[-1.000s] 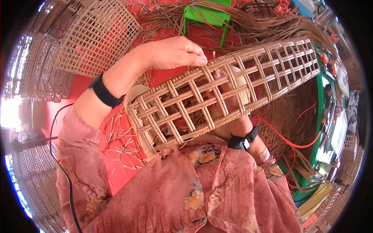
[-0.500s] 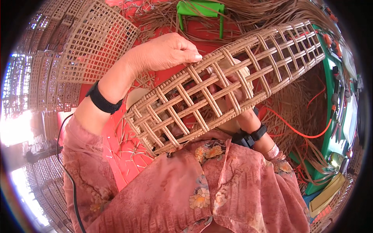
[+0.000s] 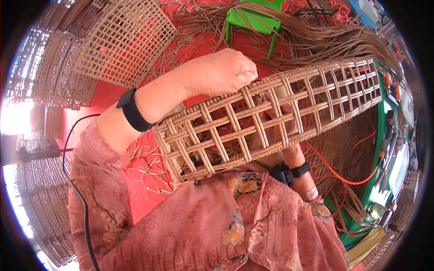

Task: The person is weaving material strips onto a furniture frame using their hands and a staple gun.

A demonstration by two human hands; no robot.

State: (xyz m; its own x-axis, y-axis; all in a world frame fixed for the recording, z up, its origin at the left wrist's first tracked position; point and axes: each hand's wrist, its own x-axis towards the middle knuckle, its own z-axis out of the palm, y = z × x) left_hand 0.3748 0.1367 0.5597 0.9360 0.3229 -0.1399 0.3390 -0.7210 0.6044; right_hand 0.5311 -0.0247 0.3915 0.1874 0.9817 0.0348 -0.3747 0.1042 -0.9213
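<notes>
spreading beneath the work area, one red floor covering (image 3: 138, 208) carries loose cut strips, too many to count, and passes out of sight under the shirt. one pink floral shirt (image 3: 194, 221) fills the lower centre; its bottom edge is cut off. one brown open-lattice basket (image 3: 253, 110) lies slantwise across the centre, above the shirt, with its narrower-looking end toward the upper right. one square-grid woven panel (image 3: 126, 43) stands at upper left; further woven pieces beside it are washed out by glare and cannot be counted. one green plastic seat (image 3: 261, 24) is at the top; two legs are visible.

two hands are at the basket. left hand (image 3: 233, 71): wrist bent, back of hand up, at the upper rim; fingers curled together; cannot tell whether they clamp a strand. right hand (image 3: 285, 109): raised behind the lattice, partly visible through its openings; cannot tell whether its fingers are apart or clamped.

two black wrist straps (image 3: 133, 110) are fitted, one per arm. one thin orange cord (image 3: 355, 183) curves at right.
</notes>
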